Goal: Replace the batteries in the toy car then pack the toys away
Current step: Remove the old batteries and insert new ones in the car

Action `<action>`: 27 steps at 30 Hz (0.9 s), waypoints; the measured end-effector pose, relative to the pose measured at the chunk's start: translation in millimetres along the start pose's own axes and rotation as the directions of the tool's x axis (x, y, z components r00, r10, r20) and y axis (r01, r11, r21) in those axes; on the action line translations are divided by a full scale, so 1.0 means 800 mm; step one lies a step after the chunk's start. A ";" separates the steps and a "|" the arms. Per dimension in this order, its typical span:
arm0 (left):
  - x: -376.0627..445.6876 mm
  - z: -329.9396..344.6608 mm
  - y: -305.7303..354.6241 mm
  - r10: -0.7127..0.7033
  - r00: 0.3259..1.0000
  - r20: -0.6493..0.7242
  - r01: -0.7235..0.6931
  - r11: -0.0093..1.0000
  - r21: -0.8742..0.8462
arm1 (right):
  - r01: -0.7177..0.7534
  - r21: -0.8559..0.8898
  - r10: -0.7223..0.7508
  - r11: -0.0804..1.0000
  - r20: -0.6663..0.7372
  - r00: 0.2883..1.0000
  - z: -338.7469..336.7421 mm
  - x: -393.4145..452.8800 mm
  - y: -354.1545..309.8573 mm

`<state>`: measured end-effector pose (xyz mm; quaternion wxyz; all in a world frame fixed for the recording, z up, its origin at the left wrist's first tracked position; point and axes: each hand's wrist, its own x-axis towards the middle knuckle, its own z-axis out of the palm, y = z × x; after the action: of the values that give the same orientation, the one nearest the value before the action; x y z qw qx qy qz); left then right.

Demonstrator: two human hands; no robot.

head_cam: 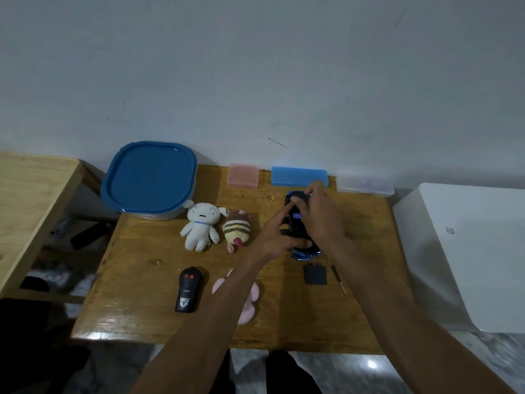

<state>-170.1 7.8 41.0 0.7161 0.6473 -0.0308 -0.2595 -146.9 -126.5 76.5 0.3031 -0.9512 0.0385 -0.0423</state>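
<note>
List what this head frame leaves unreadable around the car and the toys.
- Toy car, head view: mostly hidden by both hands; battery bay contents unclear.
- Pink plush: left forearm crosses it; shape unknown.
- Clear case at the wall: contents blurred.
- Remote: label too small to read.

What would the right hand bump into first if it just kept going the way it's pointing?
Probably the blue case by the wall. The right hand points away from the person over the toy car, and its fingertips already overlap that case in the picture, though depth is unclear.
</note>
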 end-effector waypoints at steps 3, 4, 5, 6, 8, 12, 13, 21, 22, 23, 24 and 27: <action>-0.001 0.000 0.000 0.003 1.000 0.001 -0.003 1.000 -0.016 | -0.001 -0.041 0.001 0.999 -0.008 1.000 0.004 -0.002 0.003; -0.001 -0.001 0.001 0.000 1.000 -0.005 0.000 1.000 -0.015 | 0.000 -0.042 0.000 0.999 -0.004 1.000 0.003 -0.002 0.003; 0.000 -0.003 0.000 -0.004 1.000 -0.010 0.004 1.000 -0.020 | 0.005 -0.037 -0.005 0.999 0.008 1.000 0.001 -0.002 0.002; 0.000 -0.005 -0.001 -0.009 1.000 -0.014 0.008 1.000 -0.026 | 0.008 -0.023 -0.007 1.000 0.031 0.999 -0.002 -0.002 0.002; 0.003 -0.009 -0.001 -0.022 0.999 -0.024 0.021 0.999 -0.040 | -0.015 0.043 0.011 0.999 0.105 0.994 -0.008 0.001 0.004; 0.006 -0.014 0.003 -0.042 0.998 -0.052 0.039 0.998 -0.058 | -0.118 0.177 0.066 0.977 0.276 0.959 -0.023 0.005 0.010; 0.007 -0.015 0.003 -0.044 0.997 -0.056 0.041 0.997 -0.058 | -0.124 0.200 0.064 0.972 0.283 0.957 -0.025 0.004 0.010; 0.008 -0.022 0.007 -0.041 0.997 -0.064 0.037 0.998 -0.059 | 0.042 0.245 -0.089 0.969 0.185 0.979 -0.029 0.001 0.018; 0.008 -0.022 0.007 -0.034 0.998 -0.055 0.031 0.998 -0.056 | 0.089 0.200 -0.129 0.976 0.194 0.972 -0.029 0.001 0.018; 0.008 -0.022 0.008 -0.025 0.999 -0.044 0.023 0.998 -0.050 | 0.142 0.143 -0.170 0.979 0.204 0.964 -0.029 0.001 0.016; 0.007 -0.021 0.008 -0.018 0.999 -0.033 0.017 0.999 -0.043 | 0.197 0.084 -0.211 0.977 0.211 0.955 -0.027 0.001 0.016; 0.007 -0.021 0.008 -0.014 1.000 -0.027 0.014 1.000 -0.020 | 0.319 -0.058 -0.300 0.946 0.214 0.930 -0.024 0.002 0.015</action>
<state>-156.9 20.9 42.4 0.7210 0.6437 -0.0140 -0.2559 -148.2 -147.0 85.2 0.2510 -0.9576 -0.1411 0.0090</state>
